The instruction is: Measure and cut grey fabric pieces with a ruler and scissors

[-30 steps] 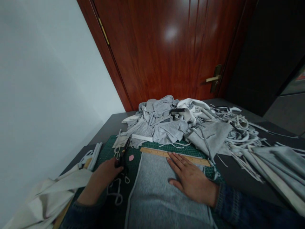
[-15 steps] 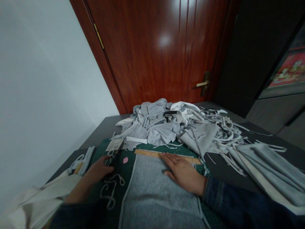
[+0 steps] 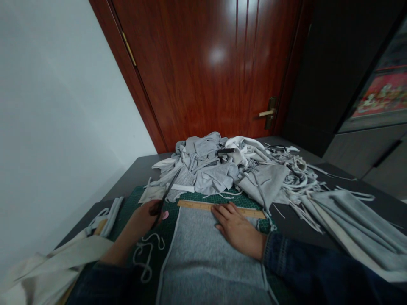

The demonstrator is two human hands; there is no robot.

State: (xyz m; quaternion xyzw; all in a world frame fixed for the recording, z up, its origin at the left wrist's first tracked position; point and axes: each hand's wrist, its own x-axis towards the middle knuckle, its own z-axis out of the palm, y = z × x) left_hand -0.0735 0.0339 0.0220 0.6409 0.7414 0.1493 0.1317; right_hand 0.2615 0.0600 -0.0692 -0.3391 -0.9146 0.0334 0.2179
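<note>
My left hand (image 3: 146, 219) is closed around dark scissors (image 3: 170, 188), whose slim blades point up and away toward the cloth heap. Part of the scissors' handle is hidden by the fingers. My right hand (image 3: 239, 231) lies flat, fingers stretched out, pressing on a wooden ruler (image 3: 192, 204) and the grey fabric (image 3: 203, 250) under it. The ruler runs across the fabric's far edge. Just beside my left fingers is a small pink piece (image 3: 165, 215), partly covered. A loose white cord (image 3: 144, 258) curls on the green cutting mat (image 3: 135, 199).
A heap of grey and white cloth (image 3: 210, 156) stands at the back, with a tangle of cut strips (image 3: 299, 178) to its right. Folded grey fabric (image 3: 359, 224) lies at right, cream cloth (image 3: 70, 258) at left. Behind the table is a wooden door (image 3: 197, 76).
My left hand has picked up and raised the scissors slightly, moving right and away, nearer the pink piece. My right hand keeps its place on the ruler. The view has shifted slightly.
</note>
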